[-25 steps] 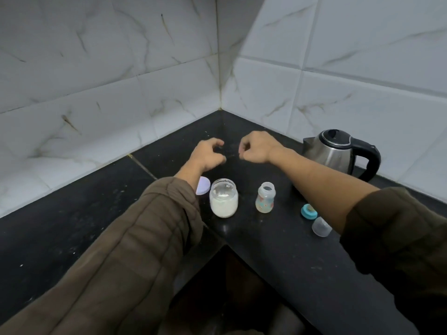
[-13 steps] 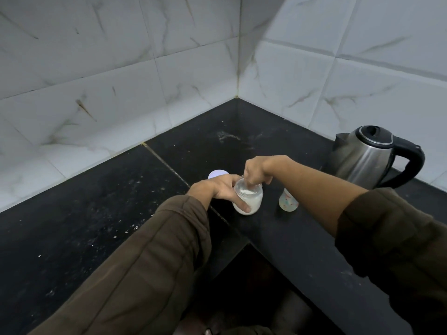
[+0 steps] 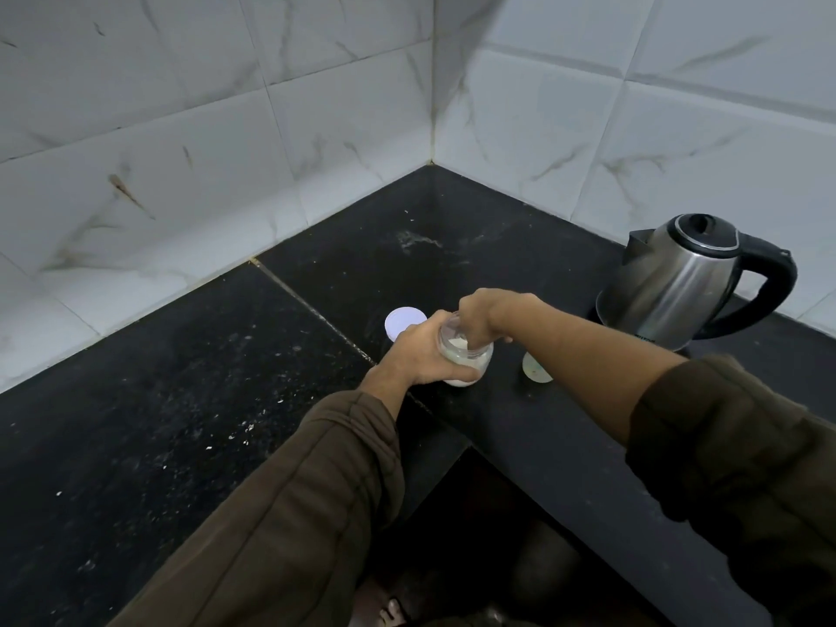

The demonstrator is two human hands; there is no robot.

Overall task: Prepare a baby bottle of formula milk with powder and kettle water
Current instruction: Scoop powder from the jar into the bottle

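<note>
A second ago both your hands are raised behind the powder jar (image 3: 468, 357), touching nothing on the counter (image 3: 226, 400). Now your left hand (image 3: 418, 355) wraps the jar's side and steadies it, while your right hand (image 3: 479, 316) comes down from above with its fingers dipped through the open mouth. Those fingers are curled, but whether they pinch a scoop or anything else I cannot tell, as the glass and your knuckles hide it.

The jar sits near the counter's inner corner with white powder in its lower part, and its pale lid (image 3: 404, 319) lies flat just behind your left hand. The baby bottle (image 3: 537, 371) stands open just to the right of the jar, half hidden by your forearm. The kettle (image 3: 674, 282) waits well apart, at the wall.

So you seem to have moved from getting ready to actually drawing powder. No powder looks to have reached the bottle yet, and the water comes after that.
</note>
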